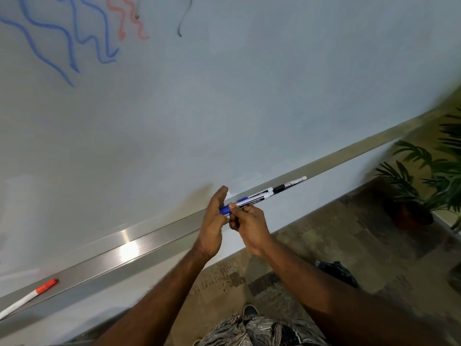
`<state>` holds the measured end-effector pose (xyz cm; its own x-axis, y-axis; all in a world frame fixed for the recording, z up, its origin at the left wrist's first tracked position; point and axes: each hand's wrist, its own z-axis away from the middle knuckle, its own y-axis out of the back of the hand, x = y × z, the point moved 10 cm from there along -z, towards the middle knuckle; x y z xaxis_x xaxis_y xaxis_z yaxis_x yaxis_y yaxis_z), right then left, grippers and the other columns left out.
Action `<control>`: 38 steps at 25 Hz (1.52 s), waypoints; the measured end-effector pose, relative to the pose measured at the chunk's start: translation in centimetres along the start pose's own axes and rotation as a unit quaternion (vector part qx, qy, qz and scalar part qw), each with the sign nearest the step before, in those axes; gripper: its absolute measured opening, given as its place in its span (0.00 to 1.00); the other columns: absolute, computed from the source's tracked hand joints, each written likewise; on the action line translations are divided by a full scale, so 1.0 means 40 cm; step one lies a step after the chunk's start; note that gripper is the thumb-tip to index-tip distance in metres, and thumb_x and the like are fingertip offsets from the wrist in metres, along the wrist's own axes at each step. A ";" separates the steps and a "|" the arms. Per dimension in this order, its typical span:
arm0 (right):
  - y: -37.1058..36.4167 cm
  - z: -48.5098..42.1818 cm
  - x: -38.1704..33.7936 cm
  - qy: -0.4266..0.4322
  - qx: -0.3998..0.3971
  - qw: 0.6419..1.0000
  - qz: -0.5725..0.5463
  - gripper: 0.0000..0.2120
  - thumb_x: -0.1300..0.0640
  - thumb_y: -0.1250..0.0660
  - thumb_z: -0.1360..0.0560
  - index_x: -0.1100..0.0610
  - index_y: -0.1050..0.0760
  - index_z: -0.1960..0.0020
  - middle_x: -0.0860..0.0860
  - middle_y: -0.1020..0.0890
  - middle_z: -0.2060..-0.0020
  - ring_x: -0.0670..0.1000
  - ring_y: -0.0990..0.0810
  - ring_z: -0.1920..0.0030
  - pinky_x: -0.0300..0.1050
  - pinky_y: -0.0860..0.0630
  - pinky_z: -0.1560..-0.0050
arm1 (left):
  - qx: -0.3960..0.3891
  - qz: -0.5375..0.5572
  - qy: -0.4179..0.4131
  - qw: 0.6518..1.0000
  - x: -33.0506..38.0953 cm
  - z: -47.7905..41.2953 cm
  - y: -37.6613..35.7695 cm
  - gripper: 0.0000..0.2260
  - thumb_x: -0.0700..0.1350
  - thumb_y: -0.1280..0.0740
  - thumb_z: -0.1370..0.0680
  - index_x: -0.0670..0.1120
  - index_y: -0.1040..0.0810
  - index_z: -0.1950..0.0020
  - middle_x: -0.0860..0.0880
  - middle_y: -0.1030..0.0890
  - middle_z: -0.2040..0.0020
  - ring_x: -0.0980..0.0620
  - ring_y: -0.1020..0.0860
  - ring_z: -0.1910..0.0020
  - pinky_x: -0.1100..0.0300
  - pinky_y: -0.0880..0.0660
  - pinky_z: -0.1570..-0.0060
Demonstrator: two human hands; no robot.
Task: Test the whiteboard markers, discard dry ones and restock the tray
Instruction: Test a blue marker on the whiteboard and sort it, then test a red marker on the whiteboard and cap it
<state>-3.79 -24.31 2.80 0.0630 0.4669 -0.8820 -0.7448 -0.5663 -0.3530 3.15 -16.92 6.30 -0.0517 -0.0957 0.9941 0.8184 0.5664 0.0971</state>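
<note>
Item: blue marker (254, 199), being held just above the tray's (154, 237) front edge, near mid-length. The cap end is being pinched by the left hand (214, 218) and the barrel by the right hand (249, 224). It is being judged light, stiff and smooth, and best gripped mid-barrel. A red marker (37, 290) is lying at the tray's left end.

Four markers (252, 201), two hands (249, 223), one tray (159, 237).

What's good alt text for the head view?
Two hands hold a blue marker over the metal tray of a whiteboard: right hand gripping the barrel, left hand at the cap. Other markers lie there; blue, red and black squiggles mark the board.
</note>
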 end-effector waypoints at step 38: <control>0.544 -0.478 -0.159 -0.086 0.291 0.903 0.305 0.20 0.62 0.25 0.29 0.61 0.32 0.44 0.56 0.22 0.56 0.53 0.21 0.61 0.47 0.19 0.62 | 0.037 -0.289 0.057 0.955 -0.163 -0.239 -0.077 0.13 0.45 0.32 0.21 0.47 0.22 0.37 0.51 0.21 0.41 0.54 0.25 0.46 0.56 0.26 0.43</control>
<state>-7.68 -52.59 -5.24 -0.5431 0.3168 -0.7776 -0.8324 -0.3246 0.4492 6.46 -25.86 -0.96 -0.4160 -0.4952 0.7627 0.6297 0.4482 0.6345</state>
